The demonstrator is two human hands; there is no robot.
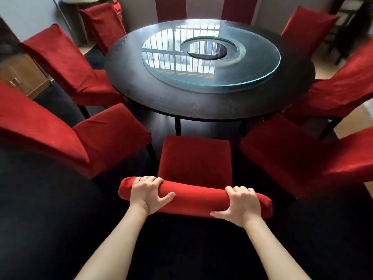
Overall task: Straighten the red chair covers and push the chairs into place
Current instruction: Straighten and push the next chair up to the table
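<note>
the person is standing behind the nearest chair [196,158], and both hands are closing over the top of its backrest [193,199], which is wrapped in the red chair cover. the left hand [148,194] is gripping near the backrest's 9 o'clock end, fingers curling over the far side and thumb pointing toward 3 o'clock; the right hand [240,203] is gripping toward the 3 o'clock end, fingers over the top and thumb stretched along the near edge. neither hand is open; each is wrapping fabric and frame together. the backrest's long axis is running from 9 to 3 o'clock, tilting slightly down at the 3 o'clock side, so the hands are sharing it about evenly. the seat is pointing toward 12 o'clock, where the round black table [201,102] is lying, its near edge just beyond the seat's front. the push is likely going straight toward 12 o'clock, between the neighbouring chairs at 10 and 2 o'clock.
</note>
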